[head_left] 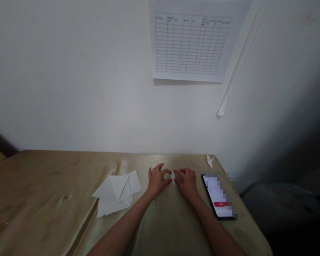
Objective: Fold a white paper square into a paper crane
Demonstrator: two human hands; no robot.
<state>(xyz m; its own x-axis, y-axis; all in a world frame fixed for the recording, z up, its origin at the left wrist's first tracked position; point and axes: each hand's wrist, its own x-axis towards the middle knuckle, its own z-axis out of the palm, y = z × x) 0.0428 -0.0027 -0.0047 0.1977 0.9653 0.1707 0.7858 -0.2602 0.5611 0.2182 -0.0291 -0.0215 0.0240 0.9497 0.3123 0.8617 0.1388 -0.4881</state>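
Both hands rest on a tan table (50, 199) near its far edge. My left hand (156, 181) and my right hand (187, 182) meet at a small folded white paper piece (173, 176). Each hand pinches one side of it with curled fingers. The paper stands between the fingertips, just above the tabletop; its exact fold is too small to make out.
A loose stack of folded white paper sheets (117, 193) lies left of my left hand. A lit phone (218, 195) lies right of my right hand. A small folded paper shape (209, 161) sits at the far right corner. A printed grid sheet (189, 42) hangs on the white wall.
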